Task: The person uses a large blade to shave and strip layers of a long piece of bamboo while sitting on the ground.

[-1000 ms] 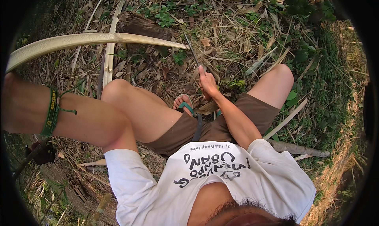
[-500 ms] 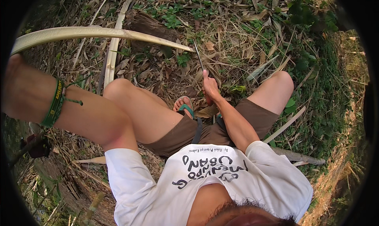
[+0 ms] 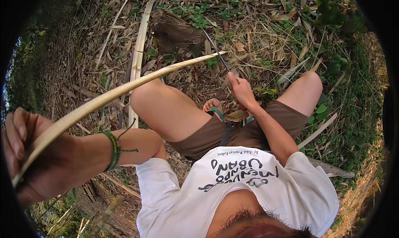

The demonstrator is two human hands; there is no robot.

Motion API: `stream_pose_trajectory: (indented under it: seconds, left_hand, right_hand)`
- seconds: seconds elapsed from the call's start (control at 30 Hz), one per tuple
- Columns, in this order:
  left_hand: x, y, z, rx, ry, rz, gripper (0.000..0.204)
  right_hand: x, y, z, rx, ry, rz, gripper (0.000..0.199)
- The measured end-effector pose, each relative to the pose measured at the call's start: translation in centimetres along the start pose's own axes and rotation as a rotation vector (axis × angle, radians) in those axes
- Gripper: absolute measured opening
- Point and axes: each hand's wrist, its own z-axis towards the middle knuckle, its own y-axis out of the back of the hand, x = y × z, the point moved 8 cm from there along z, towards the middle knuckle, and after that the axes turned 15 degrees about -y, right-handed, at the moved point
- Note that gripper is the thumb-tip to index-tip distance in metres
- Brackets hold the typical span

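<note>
I am sitting on the ground with my knees bent, looking down at my own body. My left hand (image 3: 31, 155) is raised close to the camera at the lower left, fingers clenched around the near end of a long, pale, curved strip of split bamboo (image 3: 124, 86). The strip arcs up and to the right across my left knee, and its thin tip ends above the leaf litter, just beside a blade. On my left wrist sits a green woven bracelet (image 3: 114, 150) with loose thread ends.

My right hand (image 3: 241, 92) reaches forward between my knees, grasping the handle of a long, thin, dark metal knife (image 3: 216, 51). The blade points up and away from me, crossing just past the tip of the bamboo strip; I cannot tell whether the two touch.

I wear brown shorts (image 3: 216, 132) and a white short-sleeved shirt (image 3: 232, 188) with dark lettering. One foot in a green-strapped sandal (image 3: 214, 109) shows between my thighs. The ground (image 3: 270, 34) is covered with dry bamboo leaves, small green plants and scattered pale bamboo pieces (image 3: 139, 51). A dark stump of wood (image 3: 174, 30) lies beyond the strip.
</note>
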Motion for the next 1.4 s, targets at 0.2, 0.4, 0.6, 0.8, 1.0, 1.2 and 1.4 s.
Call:
stream_pose_trajectory:
  seconds: [0.2,0.4,0.6,0.8,1.0,1.2,1.4]
  left_hand:
    - [-4.9,-2.3,-3.7,0.344,0.257,-0.548,0.044]
    - [-7.6,-5.1,-7.7,-0.113,-0.095,-0.153,0.043]
    - [-9.6,-5.7,-9.5,-0.088,-0.279,-0.159,0.024]
    - [-10.5,-5.5,-10.0,-0.158,-0.313,-0.022,0.023]
    - [-12.2,-5.0,-10.6,-0.402,-0.516,-0.295,0.032]
    - [-12.2,-5.6,-11.2,-0.330,-0.359,-0.282,0.030]
    - [-12.0,-5.9,-10.8,-0.298,-0.356,-0.214,0.030]
  right_hand:
    - [5.6,-0.7,-10.7,0.182,0.325,-0.061,0.059]
    - [6.6,-0.3,-15.8,0.241,0.586,-0.163,0.049]
    - [0.9,2.7,-6.8,0.036,0.139,-0.116,0.052]
    - [7.9,0.2,-16.8,0.312,0.624,-0.194,0.050]
    - [4.4,1.3,-11.3,0.214,0.292,-0.146,0.047]
    - [7.1,0.5,-17.7,0.309,0.635,-0.205,0.047]
    - [-0.4,3.6,-5.5,0.003,0.171,-0.195,0.059]
